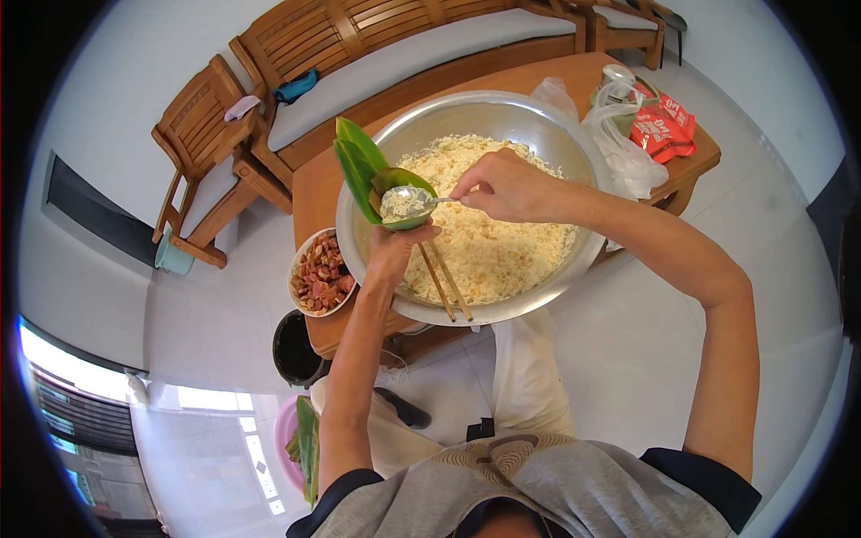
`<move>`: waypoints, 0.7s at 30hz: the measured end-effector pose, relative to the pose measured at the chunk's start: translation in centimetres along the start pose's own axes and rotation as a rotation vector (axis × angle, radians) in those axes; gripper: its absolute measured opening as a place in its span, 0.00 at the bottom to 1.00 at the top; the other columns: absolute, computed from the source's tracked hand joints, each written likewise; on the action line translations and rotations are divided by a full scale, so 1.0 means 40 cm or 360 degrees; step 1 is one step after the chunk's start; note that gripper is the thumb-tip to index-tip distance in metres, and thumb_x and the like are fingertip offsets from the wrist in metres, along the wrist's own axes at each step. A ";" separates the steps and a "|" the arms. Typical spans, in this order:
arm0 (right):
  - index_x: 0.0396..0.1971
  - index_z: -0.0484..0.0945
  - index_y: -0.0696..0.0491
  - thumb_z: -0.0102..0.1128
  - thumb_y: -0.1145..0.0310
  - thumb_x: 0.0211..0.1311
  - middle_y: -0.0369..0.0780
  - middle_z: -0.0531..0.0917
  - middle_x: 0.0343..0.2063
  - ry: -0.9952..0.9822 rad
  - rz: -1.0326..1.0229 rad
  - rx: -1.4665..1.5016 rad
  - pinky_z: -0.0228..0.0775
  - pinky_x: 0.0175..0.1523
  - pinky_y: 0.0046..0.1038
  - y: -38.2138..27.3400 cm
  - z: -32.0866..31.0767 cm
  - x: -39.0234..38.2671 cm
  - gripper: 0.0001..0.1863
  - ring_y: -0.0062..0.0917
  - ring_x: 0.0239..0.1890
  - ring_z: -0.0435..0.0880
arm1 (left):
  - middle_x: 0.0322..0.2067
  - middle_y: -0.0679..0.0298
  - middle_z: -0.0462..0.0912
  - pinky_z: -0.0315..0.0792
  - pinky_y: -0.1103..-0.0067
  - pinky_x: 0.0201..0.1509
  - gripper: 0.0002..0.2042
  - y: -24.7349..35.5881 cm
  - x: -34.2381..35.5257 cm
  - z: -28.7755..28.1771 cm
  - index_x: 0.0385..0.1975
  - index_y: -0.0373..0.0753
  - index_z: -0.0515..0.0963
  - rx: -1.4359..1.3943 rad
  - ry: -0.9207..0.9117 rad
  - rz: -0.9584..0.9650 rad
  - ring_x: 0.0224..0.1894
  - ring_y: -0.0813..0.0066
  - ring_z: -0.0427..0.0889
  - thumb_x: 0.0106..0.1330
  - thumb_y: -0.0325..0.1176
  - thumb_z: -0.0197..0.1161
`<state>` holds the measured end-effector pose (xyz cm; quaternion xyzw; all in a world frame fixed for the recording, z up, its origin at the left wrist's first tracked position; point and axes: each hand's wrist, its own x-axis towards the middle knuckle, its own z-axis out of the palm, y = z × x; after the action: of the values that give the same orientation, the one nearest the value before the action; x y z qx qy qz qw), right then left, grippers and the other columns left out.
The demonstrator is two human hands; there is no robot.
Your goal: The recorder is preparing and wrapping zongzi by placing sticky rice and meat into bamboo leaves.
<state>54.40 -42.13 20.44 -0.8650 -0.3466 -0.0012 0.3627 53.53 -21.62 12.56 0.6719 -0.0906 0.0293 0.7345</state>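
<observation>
My left hand holds a green leaf folded into a cone, partly filled with pale rice. My right hand grips a metal spoon whose bowl rests in the cone's mouth. Both hands hover over a big steel basin heaped with yellowish rice. A pair of wooden chopsticks lies slanted on the basin's near rim.
A small bowl of reddish meat pieces sits at the basin's left on the wooden table. Plastic bags and a red packet lie at the far right. A dark bucket, a pink tub of leaves and wooden chairs stand around.
</observation>
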 end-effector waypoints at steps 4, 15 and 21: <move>0.32 0.79 0.56 0.55 0.71 0.49 0.41 0.77 0.14 0.0049 -0.0112 -0.0038 0.65 0.26 0.24 0.003 -0.005 0.007 0.10 0.24 0.17 0.74 | 0.28 0.67 0.74 0.68 0.81 0.36 0.16 0.003 0.002 -0.001 0.31 0.36 0.72 0.0016 0.0012 0.0004 0.31 0.78 0.73 0.39 0.20 0.65; 0.33 0.79 0.54 0.54 0.69 0.51 0.38 0.74 0.13 -0.0001 0.0067 0.0090 0.63 0.24 0.24 0.018 0.005 0.005 0.10 0.20 0.15 0.69 | 0.26 0.67 0.74 0.68 0.82 0.37 0.16 0.007 0.003 -0.001 0.30 0.36 0.73 0.0154 0.0047 -0.0006 0.31 0.78 0.72 0.38 0.20 0.66; 0.34 0.79 0.53 0.54 0.68 0.51 0.36 0.73 0.12 -0.0124 0.0384 0.0463 0.62 0.23 0.23 -0.012 -0.008 0.002 0.11 0.18 0.15 0.68 | 0.27 0.67 0.75 0.68 0.82 0.36 0.16 0.005 0.000 -0.005 0.31 0.36 0.72 0.0044 0.0094 0.0047 0.31 0.79 0.73 0.39 0.19 0.66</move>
<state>54.23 -42.06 21.02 -0.8382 -0.2507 0.1261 0.4677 53.50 -21.40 12.72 0.6793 -0.0784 0.0612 0.7270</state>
